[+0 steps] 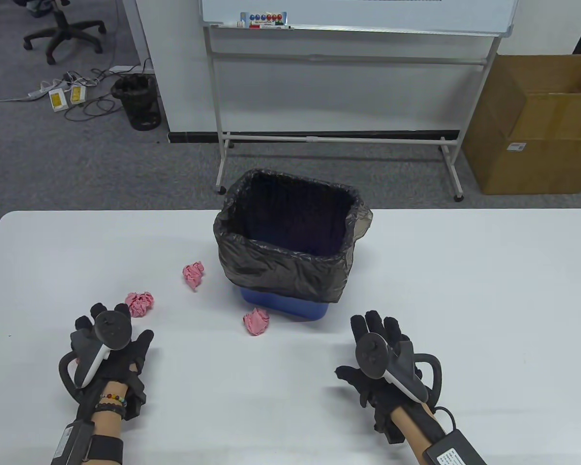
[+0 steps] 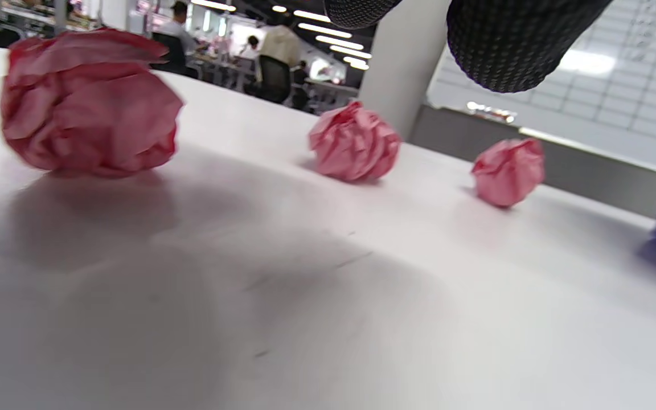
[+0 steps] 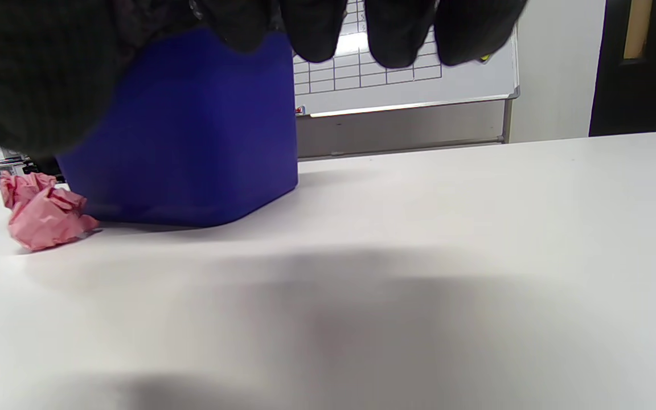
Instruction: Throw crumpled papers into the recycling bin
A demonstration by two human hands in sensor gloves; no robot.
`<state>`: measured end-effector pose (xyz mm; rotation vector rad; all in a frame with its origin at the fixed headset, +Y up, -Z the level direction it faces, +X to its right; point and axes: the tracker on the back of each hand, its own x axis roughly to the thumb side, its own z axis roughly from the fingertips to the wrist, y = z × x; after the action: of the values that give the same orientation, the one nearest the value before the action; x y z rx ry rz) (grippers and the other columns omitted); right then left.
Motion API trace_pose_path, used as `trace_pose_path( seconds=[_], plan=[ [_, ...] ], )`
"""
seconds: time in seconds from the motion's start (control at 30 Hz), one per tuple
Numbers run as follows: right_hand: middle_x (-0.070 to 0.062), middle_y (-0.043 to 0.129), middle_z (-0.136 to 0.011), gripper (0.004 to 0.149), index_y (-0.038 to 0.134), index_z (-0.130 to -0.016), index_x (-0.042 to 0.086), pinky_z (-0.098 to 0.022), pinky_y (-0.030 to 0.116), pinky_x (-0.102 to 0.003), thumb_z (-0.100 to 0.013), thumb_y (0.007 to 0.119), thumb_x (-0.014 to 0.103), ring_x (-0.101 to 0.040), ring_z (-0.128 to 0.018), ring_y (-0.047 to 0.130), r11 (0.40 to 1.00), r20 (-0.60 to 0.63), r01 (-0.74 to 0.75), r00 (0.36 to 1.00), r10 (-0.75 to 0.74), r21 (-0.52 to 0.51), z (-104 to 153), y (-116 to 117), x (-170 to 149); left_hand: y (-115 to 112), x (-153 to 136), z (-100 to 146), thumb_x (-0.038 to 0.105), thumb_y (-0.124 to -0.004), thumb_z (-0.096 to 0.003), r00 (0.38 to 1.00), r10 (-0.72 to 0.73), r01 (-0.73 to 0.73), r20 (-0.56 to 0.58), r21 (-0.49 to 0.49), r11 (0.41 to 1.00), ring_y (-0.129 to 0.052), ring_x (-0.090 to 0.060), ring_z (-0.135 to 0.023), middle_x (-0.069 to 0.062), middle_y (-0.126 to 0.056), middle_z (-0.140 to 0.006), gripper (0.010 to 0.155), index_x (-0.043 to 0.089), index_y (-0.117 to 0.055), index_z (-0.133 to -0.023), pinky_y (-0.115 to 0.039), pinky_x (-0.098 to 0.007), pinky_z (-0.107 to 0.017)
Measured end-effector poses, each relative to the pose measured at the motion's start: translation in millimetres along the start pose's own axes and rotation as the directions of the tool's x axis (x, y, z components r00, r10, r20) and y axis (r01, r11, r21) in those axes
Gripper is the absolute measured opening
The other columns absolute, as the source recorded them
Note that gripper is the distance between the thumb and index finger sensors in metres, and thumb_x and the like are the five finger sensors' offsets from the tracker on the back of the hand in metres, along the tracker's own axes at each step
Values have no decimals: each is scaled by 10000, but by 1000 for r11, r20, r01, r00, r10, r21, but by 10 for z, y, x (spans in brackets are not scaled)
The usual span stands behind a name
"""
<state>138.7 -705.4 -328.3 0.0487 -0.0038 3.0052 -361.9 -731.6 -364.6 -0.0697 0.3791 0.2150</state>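
The blue recycling bin (image 1: 290,302), lined with a black bag (image 1: 285,261), stands mid-table. Three pink crumpled papers lie on the table to its left and front: one (image 1: 193,274) beside the bin, one (image 1: 139,303) just beyond my left fingertips, one (image 1: 256,321) at the bin's front corner. My left hand (image 1: 118,323) is open and holds nothing. My right hand (image 1: 363,344) is open, fingers spread, right of the bin's front. The left wrist view shows three papers (image 2: 89,102) (image 2: 353,142) (image 2: 509,171). The right wrist view shows the bin (image 3: 191,142) and one paper (image 3: 43,210).
The white table (image 1: 465,290) runs wide to both sides. Beyond its far edge stand a whiteboard on a frame (image 1: 348,72), a cardboard box (image 1: 537,126) at right and a black bin (image 1: 138,101) on the floor at left.
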Motion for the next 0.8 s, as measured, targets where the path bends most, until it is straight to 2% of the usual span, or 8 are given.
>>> trace_pose_path(
  seconds=[0.2, 0.33, 0.47, 0.57, 0.63, 0.8],
  plan=[
    [-20, 399, -1211, 1000, 377, -1104, 328, -762, 515, -570, -289, 847, 667, -411, -1125, 463, 1000, 1, -7, 1000, 7, 21, 9, 3, 5, -145, -150, -68, 514, -777, -479, 994, -45, 41, -95, -48, 998, -272, -608, -1051, -195, -214, -1213, 802, 215, -419, -1131, -380, -761, -687],
    [-25, 400, -1211, 997, 378, -1103, 330, -761, 518, -569, -291, 845, 667, -411, -1123, 470, 1000, 1, -8, 1000, 8, 28, 11, 8, 6, -162, -182, -79, 435, -808, -486, 984, -104, 98, -148, -47, 994, -368, -582, -1061, -196, -302, -1211, 753, 208, -470, -1119, -472, -725, -704],
    [-23, 402, -1210, 992, 378, -1103, 331, -760, 523, -567, -292, 842, 667, -408, -1122, 476, 999, 3, -8, 1000, 8, 35, 12, 14, 8, -104, -216, -66, 302, -846, -481, 962, -151, 156, -229, 5, 988, -597, -466, -1048, -210, -463, -1180, 688, 178, -549, -1089, -678, -573, -710],
    [-19, 405, -1210, 991, 379, -1103, 331, -760, 523, -566, -293, 841, 667, -410, -1121, 477, 999, 2, -7, 1000, 6, 36, 12, 14, 7, -66, -242, -53, 248, -852, -474, 950, -146, 157, -275, 20, 987, -715, -423, -1009, -201, -567, -1149, 662, 174, -585, -1075, -770, -492, -689],
    [-23, 403, -1210, 989, 379, -1103, 329, -759, 524, -566, -295, 840, 665, -410, -1121, 476, 999, -1, -5, 1000, 5, 36, 9, 15, 6, 10, -221, -27, 242, -850, -471, 949, -115, 144, -294, 77, 987, -764, -408, -983, -191, -619, -1128, 648, 162, -606, -1066, -803, -467, -675],
    [-25, 405, -1210, 986, 381, -1102, 330, -759, 524, -567, -296, 839, 665, -409, -1121, 477, 999, -3, -5, 1000, 5, 33, 7, 15, 2, 148, -129, 27, 244, -853, -468, 959, -81, 120, -273, 128, 985, -798, -396, -964, -177, -656, -1114, 631, 168, -633, -1055, -826, -452, -664]
  ],
)
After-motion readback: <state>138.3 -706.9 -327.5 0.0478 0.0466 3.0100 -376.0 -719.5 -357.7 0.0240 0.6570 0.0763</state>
